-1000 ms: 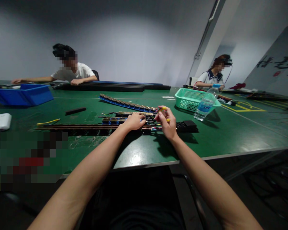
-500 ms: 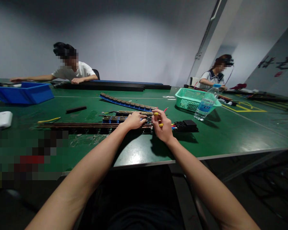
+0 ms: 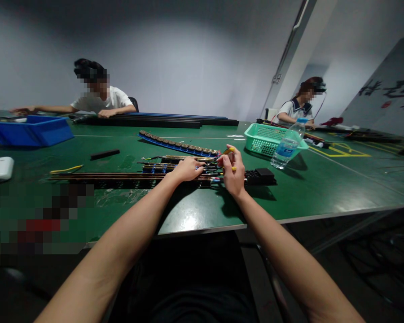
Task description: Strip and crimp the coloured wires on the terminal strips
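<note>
A long black strip with copper-coloured rods along it lies across the table in front of me. My left hand rests over its middle, fingers curled down onto it; the fingertips are partly hidden. My right hand is closed round a hand tool with two yellow handles, which looks like pliers; its jaws cannot be made out. Coloured wires show beside that hand, near the strip's black end block. Shorter blue strips lie just behind, and another blue strip slants farther back.
A green basket and a water bottle stand at the right. At the left are a blue bin, a white device and a short black bar. Two people sit across the table, beside long black profiles.
My right hand has moved a little to the right with the pliers and turned, showing the wires on the strip. My left hand has stayed in place on the strip.
</note>
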Action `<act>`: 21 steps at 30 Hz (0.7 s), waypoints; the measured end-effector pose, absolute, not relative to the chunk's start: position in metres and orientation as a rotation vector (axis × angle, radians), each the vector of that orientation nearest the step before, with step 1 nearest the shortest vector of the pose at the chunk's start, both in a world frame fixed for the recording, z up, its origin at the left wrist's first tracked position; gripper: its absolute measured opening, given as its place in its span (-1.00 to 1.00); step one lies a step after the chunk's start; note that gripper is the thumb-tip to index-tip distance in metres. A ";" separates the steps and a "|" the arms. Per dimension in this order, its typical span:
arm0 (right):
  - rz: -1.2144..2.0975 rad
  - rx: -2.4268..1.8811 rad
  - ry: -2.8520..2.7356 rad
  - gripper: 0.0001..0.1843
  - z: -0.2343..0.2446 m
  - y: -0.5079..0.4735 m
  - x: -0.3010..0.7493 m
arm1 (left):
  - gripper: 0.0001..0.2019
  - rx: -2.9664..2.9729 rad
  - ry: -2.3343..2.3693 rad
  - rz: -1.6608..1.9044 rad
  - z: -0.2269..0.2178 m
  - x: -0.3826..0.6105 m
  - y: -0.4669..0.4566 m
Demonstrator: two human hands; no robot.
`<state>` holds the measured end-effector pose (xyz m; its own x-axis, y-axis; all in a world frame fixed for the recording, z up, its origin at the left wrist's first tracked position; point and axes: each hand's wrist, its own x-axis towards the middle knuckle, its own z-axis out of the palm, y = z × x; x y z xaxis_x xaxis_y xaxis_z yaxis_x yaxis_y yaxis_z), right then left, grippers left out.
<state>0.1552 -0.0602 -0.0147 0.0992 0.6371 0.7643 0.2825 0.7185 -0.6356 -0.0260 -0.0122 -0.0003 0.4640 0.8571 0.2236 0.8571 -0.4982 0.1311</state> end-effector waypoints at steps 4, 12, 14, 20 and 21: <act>0.292 -0.836 -1.553 -0.52 -0.017 -0.057 0.155 | -0.57 2.701 1.584 0.403 0.000 -0.026 -0.012; 0.090 -0.758 -2.016 -0.66 -0.019 -0.058 0.158 | -0.59 2.700 1.547 0.428 -0.004 -0.028 -0.009; 0.015 -0.718 -2.174 -0.61 -0.022 -0.057 0.159 | -0.60 2.678 1.568 0.436 -0.005 -0.028 -0.008; 0.126 -0.865 -1.860 -0.67 -0.018 -0.058 0.155 | -0.58 2.689 1.571 0.426 -0.003 -0.027 -0.009; 0.190 -0.881 -1.750 -0.67 -0.015 -0.058 0.155 | -0.57 2.693 1.572 0.419 -0.002 -0.026 -0.010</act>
